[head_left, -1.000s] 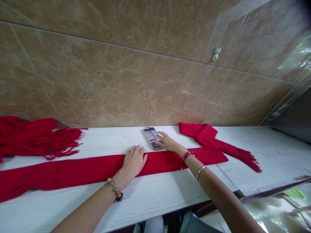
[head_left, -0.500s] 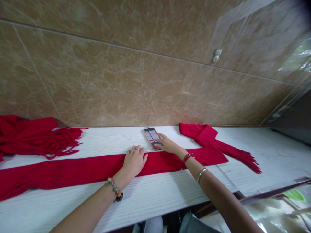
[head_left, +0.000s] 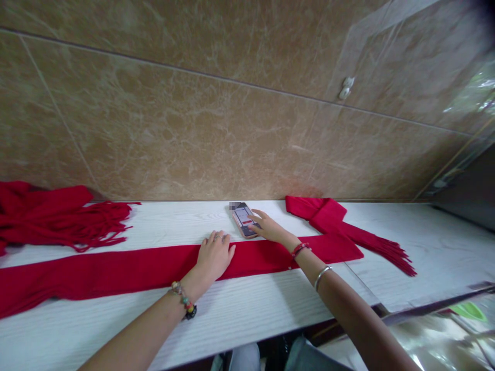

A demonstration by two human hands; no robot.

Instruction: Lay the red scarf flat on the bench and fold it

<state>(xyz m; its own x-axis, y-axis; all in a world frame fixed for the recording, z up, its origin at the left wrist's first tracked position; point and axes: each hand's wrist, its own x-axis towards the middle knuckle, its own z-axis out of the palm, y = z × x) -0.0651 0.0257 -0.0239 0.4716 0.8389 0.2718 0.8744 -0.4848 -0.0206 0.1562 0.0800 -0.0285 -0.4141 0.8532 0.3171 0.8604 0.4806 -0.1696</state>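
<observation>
**Right hand (head_left: 268, 226) over the phone (head_left: 245, 220), left hand (head_left: 214, 255) flat on the red strip (head_left: 116, 270)**

And here's your phone, face up near the wall (head_left: 193, 129), just beyond the red strip. A pixelated block masks its upper left corner, your right fingers cover part of its right side, and the lit screen's writing is too small to read. That right grip is open, thumb and fingers apart; whether the fingertips touch the glass, you can't tell from here.

Over to your left grip: palm down, thumb out from the fingers, clamped on nothing, hiding a patch of the cloth. Your right wrist and forearm cover another stretch. The strip runs out of view at the left, and so does the fringed red pile (head_left: 50, 221) behind it. On the right, a folded red length (head_left: 328, 211) ends in a fringe; how it joins the strip is hard to make out.

Underneath it all, a pale, wood-grained tabletop (head_left: 232, 309), with a seam toward the right. Behind, brown marbled panels carry a small white fitting (head_left: 346, 88), too small to identify. Down at the lower right, there's a blurred green object (head_left: 469, 311) beyond the edge, and below you, denim-clad knees (head_left: 245, 358), cropped by the frame.
</observation>
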